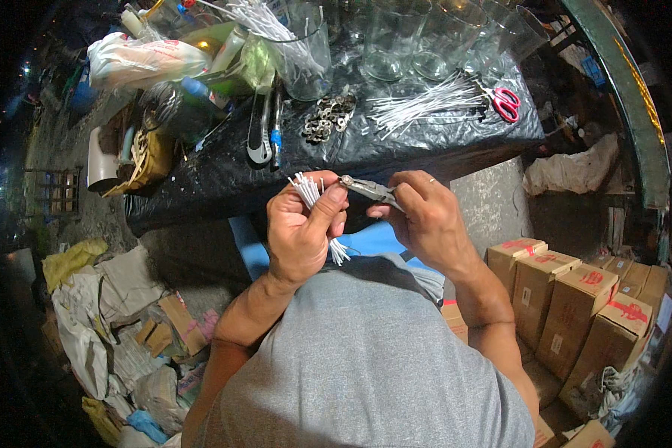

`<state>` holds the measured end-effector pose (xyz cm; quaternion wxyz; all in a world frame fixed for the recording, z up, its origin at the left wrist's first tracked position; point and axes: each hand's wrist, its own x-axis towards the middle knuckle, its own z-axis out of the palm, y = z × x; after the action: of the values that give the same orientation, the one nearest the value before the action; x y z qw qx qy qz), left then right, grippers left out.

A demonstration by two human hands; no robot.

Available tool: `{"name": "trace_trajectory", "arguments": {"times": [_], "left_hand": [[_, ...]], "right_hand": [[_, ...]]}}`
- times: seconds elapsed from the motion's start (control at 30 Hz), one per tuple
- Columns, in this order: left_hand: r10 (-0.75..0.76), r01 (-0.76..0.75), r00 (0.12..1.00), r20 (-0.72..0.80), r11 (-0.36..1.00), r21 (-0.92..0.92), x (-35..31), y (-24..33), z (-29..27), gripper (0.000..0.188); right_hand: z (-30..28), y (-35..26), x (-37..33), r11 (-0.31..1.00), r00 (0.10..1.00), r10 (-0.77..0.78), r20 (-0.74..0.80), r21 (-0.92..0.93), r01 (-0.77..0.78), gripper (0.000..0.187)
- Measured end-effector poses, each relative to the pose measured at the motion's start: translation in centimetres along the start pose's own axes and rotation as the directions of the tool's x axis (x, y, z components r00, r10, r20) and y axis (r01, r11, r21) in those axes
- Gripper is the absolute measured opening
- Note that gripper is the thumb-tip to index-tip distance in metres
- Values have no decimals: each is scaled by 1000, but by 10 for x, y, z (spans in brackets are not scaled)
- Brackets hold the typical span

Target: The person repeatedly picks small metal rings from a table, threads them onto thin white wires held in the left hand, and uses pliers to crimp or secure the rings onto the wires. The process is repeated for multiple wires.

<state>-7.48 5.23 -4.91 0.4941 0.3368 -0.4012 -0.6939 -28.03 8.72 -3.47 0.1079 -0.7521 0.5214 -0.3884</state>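
Black-covered table w/ glass jars, scissors; left hand grips wicks.

- My left hand grips a bundle of white wicks, ends poking out above and below my fist.
- My right hand holds grey pliers, tip beside my left thumb.
- Beyond, a black-covered table bears loose wicks, red-handled scissors, metal tabs, glass jars.

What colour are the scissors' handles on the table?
Red. The scissors lie at the table's right end, clearest in the head view.
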Motion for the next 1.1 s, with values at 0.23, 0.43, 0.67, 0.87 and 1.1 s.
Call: {"name": "trace_trajectory", "arguments": {"times": [0.23, 0.43, 0.67, 0.87, 1.1], "left_hand": [[39, -42, 998, 44, 997, 65, 0, -4, 7, 16], [-34, -23, 992, 121, 897, 442, 2, 5, -4, 16], [74, -250, 965, 250, 536, 806, 9, 33, 5, 16], [239, -434, 890, 388, 190, 880, 66, 38, 49, 9], [190, -386, 900, 393, -76, 919, 100, 20, 77, 13]], "right_hand": [[10, 20, -12, 995, 997, 58, 60, 73, -63, 39], [-7, 36, -20, 975, 977, 210, 30, 68, -211, 15], [-66, 55, -13, 939, 950, 308, -47, -145, -311, 16], [-120, 86, -5, 729, 950, 300, -84, -622, -285, 22], [-159, 103, -13, 621, 933, 231, -276, -697, -360, 16]]}}
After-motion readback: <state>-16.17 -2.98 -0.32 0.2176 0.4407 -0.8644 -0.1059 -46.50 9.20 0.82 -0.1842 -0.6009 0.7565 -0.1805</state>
